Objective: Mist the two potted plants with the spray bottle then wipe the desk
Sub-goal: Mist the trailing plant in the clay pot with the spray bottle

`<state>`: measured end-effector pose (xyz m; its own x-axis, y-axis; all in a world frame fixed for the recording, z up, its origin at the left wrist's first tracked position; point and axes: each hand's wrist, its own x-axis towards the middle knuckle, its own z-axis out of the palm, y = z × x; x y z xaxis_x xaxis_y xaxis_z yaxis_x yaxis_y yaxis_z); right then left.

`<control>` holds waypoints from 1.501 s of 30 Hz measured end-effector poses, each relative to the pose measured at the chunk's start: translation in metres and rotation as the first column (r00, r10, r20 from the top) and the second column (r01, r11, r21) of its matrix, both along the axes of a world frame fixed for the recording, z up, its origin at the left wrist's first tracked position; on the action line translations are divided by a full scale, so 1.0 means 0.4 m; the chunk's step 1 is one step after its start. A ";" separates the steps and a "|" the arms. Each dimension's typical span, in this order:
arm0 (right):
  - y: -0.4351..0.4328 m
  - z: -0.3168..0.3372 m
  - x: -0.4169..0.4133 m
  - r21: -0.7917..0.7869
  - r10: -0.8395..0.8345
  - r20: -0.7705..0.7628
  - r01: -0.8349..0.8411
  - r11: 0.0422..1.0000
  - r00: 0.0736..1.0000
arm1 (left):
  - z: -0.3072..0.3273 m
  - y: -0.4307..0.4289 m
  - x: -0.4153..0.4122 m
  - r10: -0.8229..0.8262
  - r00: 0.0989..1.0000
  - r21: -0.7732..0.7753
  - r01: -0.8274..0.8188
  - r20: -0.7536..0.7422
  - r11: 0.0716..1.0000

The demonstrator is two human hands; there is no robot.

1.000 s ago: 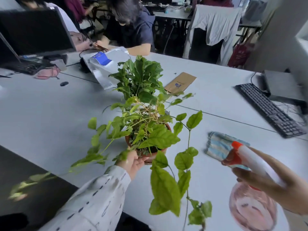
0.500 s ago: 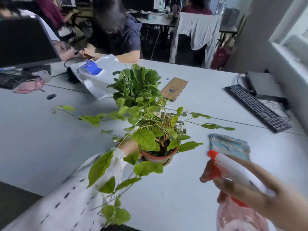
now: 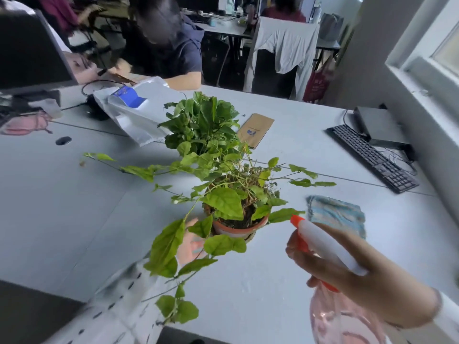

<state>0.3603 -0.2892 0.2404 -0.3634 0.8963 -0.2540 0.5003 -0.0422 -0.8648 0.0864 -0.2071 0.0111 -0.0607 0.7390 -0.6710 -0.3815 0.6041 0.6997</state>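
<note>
While right hand (image 3: 367, 281) grips one spray bottle (image 3: 323, 242), two plants (image 3: 224, 203) (image 3: 203, 120) — left hand (image 3: 190, 244) unclear.

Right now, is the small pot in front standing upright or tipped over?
Upright: the terracotta pot stands on the desk with its rim facing up and dark soil showing inside.

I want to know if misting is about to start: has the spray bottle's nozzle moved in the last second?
Yes. The spray bottle nozzle has moved left, off the striped cloth it overlapped before, and closer to the near pot.
</note>
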 end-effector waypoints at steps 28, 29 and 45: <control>0.036 -0.093 0.075 0.145 0.281 0.043 -0.284 0.948 0.959 | 0.078 -0.030 0.345 0.532 0.847 0.051 -0.532 0.002 0.845; 0.040 -0.092 0.083 0.154 0.284 0.047 -0.288 0.945 0.958 | 0.072 -0.021 0.339 0.527 0.849 0.030 -0.527 -0.022 0.850; 0.006 -0.097 0.087 0.202 0.017 -0.234 0.031 0.979 0.972 | 0.059 0.149 0.188 0.062 0.992 -0.115 -0.075 -0.114 0.991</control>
<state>0.3950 -0.2867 0.2018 -0.3844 0.9228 0.0244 0.2834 0.1431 -0.9483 0.1617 -0.1476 0.0349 -0.1864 0.6459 -0.7403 -0.3500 0.6604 0.6643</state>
